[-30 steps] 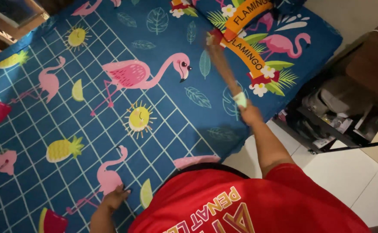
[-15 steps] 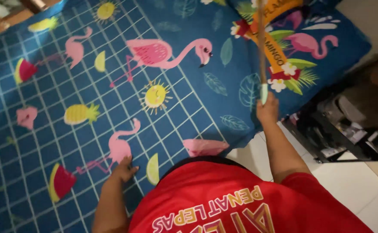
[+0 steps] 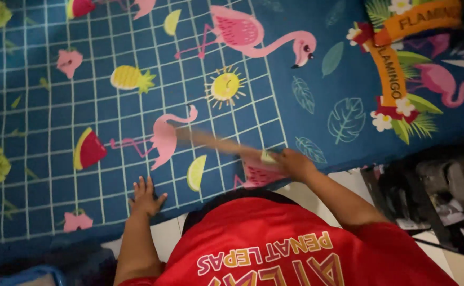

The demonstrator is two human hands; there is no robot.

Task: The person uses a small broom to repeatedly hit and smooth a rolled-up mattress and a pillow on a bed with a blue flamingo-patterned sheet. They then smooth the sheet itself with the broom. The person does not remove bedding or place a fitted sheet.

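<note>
Blue bedsheet point(image 3: 316, 79) printed with a white grid, flamingos, pineapples, suns and watermelon slices fills most of the view, spread flat over a bed whose near edge runs across the lower part of the picture, with pale floor tiles point(image 3: 165, 235) showing just below it. Much is hard to read: the stick-like whisk point(image 3: 216, 143) is smeared by motion blur, so its far end toward the flamingo print fades out and its exact length cannot be told; whether it touches the sheet cannot be told either. A red shirt point(image 3: 295, 243) fills the bottom centre and hides the person's body and part of the bed edge. At right a dark shelf unit point(image 3: 433, 190) is dim and its contents cannot be made out; a pillow point(image 3: 417, 58) in the same print is cut off by the top right corner. The right hand point(image 3: 293, 161) is closed around the pale green grip end of the whisk, fingers curled together on it, over the sheet's near edge. The left hand point(image 3: 146, 196) lies palm down on the sheet near that edge, fingers spread apart and flat, holding nothing. Open sheet stretches wide to the left and ahead of both hands; the shelf unit crowds the right side
</note>
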